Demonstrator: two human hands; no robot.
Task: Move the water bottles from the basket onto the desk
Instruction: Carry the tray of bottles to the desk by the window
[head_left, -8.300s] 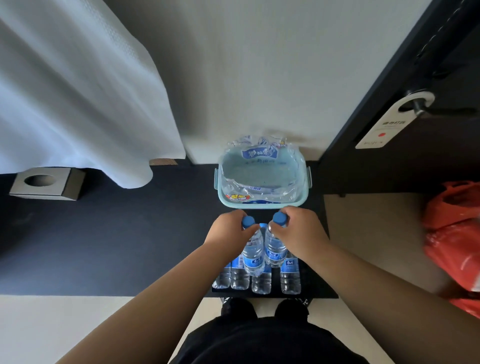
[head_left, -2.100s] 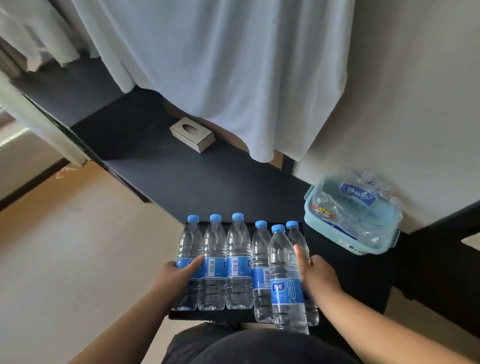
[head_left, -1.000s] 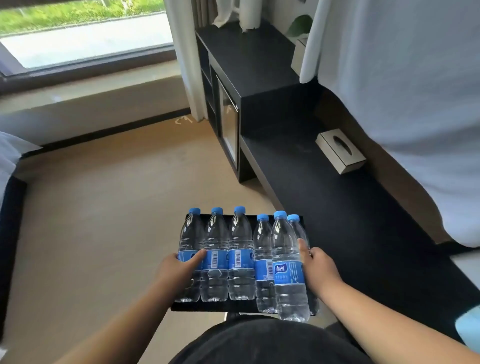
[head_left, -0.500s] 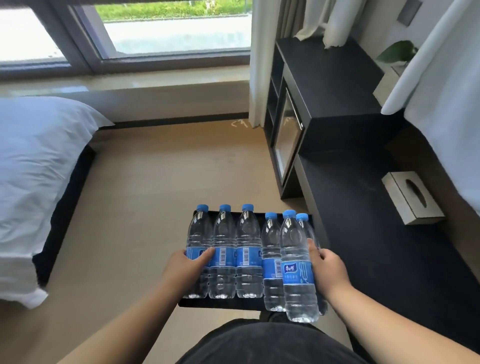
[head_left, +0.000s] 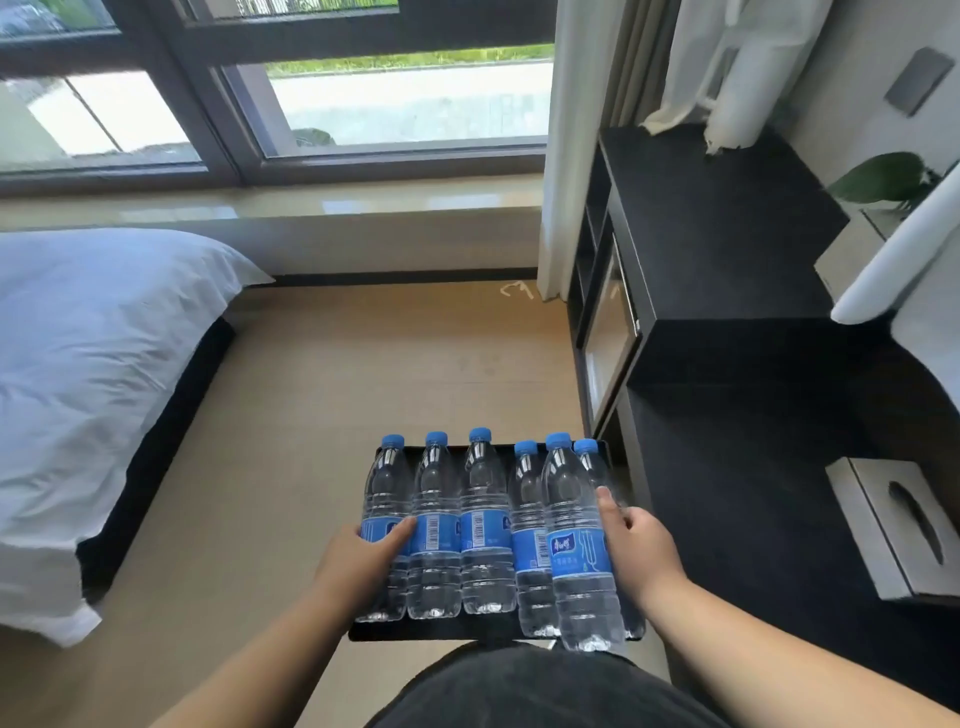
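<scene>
My head camera faces forward and down, close above my left grip (head_left: 363, 558) and right grip (head_left: 641, 551), toward the window (head_left: 405, 109).

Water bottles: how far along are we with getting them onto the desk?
Done: six water bottles stand on a black tray, basket out of view. In hand: left hand and right hand hold the row's ends. To do: none is on the desk yet.
</scene>
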